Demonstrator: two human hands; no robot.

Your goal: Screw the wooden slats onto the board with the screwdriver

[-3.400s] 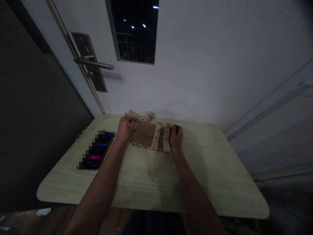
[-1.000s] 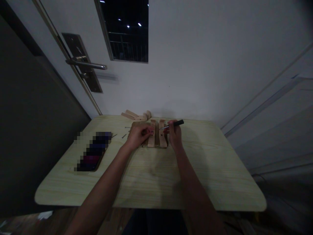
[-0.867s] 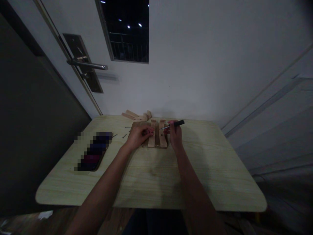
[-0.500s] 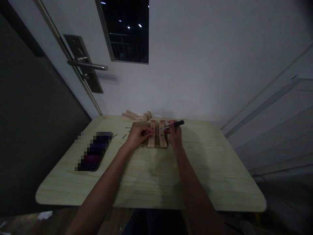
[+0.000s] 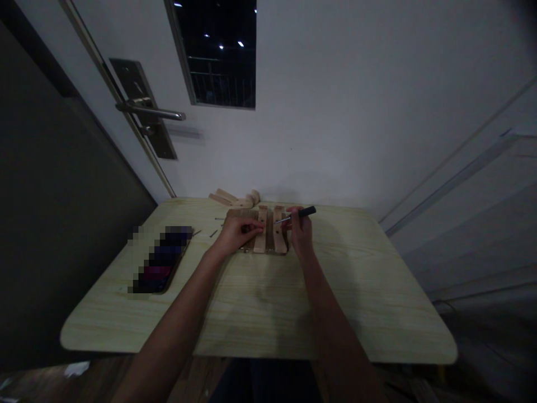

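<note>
My right hand is closed around a screwdriver with a black handle. The thin shaft points left, its tip over the gap between two pale wooden pieces. My left hand has thumb and fingers pinched together against the left wooden piece; what they hold, if anything, is too small to make out. Beside it lies the right wooden piece, with dark holes along it. Both pieces rest on a brown board, partly covered by my left hand.
Several loose screws lie left of the board. More pale wooden pieces are piled at the table's back edge, near a white door with a metal handle. A phone, partly pixelated, lies on the table's left.
</note>
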